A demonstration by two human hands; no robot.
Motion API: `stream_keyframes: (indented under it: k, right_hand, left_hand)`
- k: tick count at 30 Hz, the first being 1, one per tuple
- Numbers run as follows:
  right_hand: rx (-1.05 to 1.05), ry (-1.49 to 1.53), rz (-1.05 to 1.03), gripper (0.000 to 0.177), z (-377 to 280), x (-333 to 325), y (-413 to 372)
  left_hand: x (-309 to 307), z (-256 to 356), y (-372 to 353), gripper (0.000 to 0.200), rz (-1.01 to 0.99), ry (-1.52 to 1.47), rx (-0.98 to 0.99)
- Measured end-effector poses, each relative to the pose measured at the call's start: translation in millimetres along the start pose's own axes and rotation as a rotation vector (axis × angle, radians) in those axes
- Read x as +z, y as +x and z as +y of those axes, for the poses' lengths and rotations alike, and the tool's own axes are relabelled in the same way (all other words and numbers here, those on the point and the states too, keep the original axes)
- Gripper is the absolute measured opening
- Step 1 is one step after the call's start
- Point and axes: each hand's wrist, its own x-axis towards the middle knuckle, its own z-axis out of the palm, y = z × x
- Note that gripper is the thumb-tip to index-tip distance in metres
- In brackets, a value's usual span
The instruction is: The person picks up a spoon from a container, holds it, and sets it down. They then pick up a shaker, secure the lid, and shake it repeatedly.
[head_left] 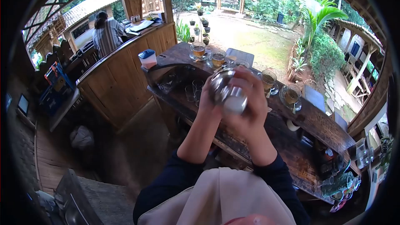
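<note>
Both hands are raised over the dark wooden counter, wrapped round a shiny metal shaker (223, 84) that is blurred in places. My left hand (207, 96) closes on its left side. My right hand (251, 96) grips it from the right, with fingers over the top. Behind the hands, glass cups of amber drink on saucers stand along the raised bar ledge: one cup (198, 50) at the left, another (218, 58) beside it, one (268, 78) just right of my right hand, and one (291, 94) further right. Part of another cup shows behind the shaker.
Empty glasses (192, 91) stand on the lower counter (283, 141) left of the hands. A lidded container (147, 58) sits at the ledge's left end. More glassware (341, 183) is at the lower right. A person in a striped top (109, 37) is at the far left counter.
</note>
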Motion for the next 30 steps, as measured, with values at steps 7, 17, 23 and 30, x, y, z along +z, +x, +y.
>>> stream_keyframes:
  k: [7,17,23,30]
  right_hand:
    - [-0.535,0.155,-0.068,0.033,-30,7,-14]
    - [-0.103,0.139,-0.242,0.044,-53,-1,4]
    - [-0.007,0.122,-0.192,0.042,-33,-23,-18]
    - [0.141,0.001,-0.048,0.046,7,-13,-17]
  left_hand:
    - [21,-3,-46,0.065,-0.259,0.268,0.244]
    - [40,18,-57,0.047,-0.013,0.054,-0.172]
    - [9,-10,-32,0.055,-0.101,0.097,-0.116]
    - [-38,-25,-9,0.039,0.019,0.203,0.115]
